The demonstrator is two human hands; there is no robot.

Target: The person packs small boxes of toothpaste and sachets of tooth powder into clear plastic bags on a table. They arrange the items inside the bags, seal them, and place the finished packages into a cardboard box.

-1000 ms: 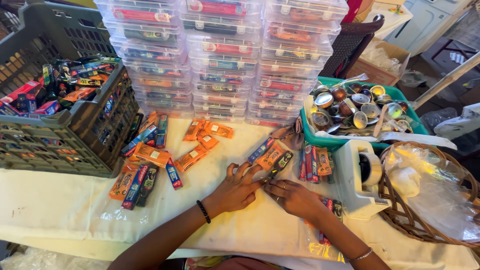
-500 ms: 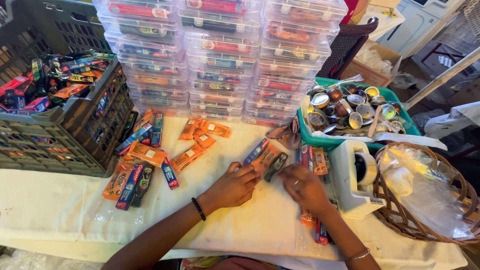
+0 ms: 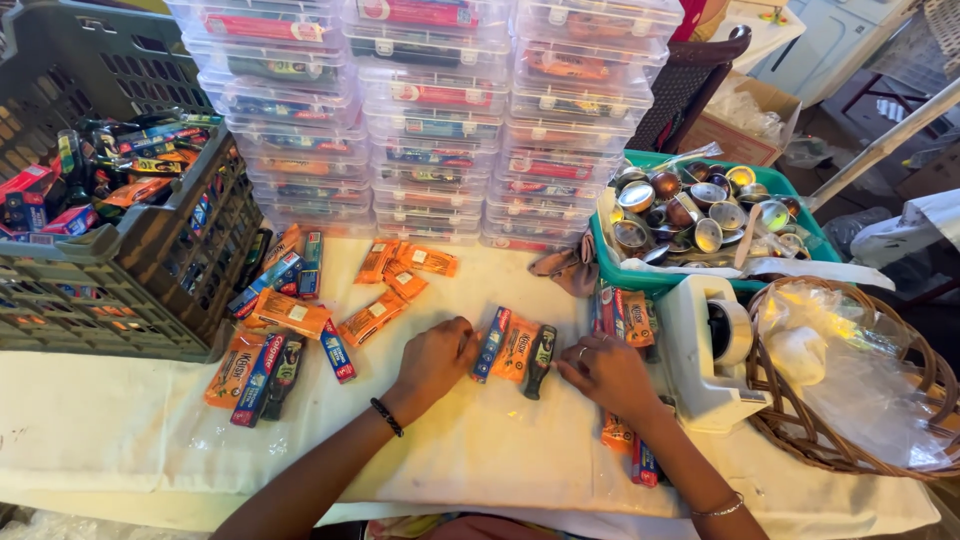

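Observation:
My left hand (image 3: 432,359) and my right hand (image 3: 607,372) hold the two sides of a clear plastic pouch (image 3: 515,350) that lies flat on the white tablecloth (image 3: 100,410). Inside the pouch sit a blue tube box, an orange packet and a dark packet side by side. More orange packets (image 3: 400,272) and blue and dark boxes (image 3: 272,366) lie scattered to the left of my left hand. Filled pouches (image 3: 627,318) lie just beyond and under my right hand.
A grey crate (image 3: 150,250) of small boxes stands at the left. Stacked clear plastic cases (image 3: 430,120) line the back. A green tub (image 3: 640,280) of metal cups, a white tape dispenser (image 3: 705,350) and a wicker basket (image 3: 800,430) with plastic bags stand at the right.
Both hands shifted left and apart, from pressing fingertips together by the pouch to gripping its two sides. The pouch has turned from slanted to nearly straight.

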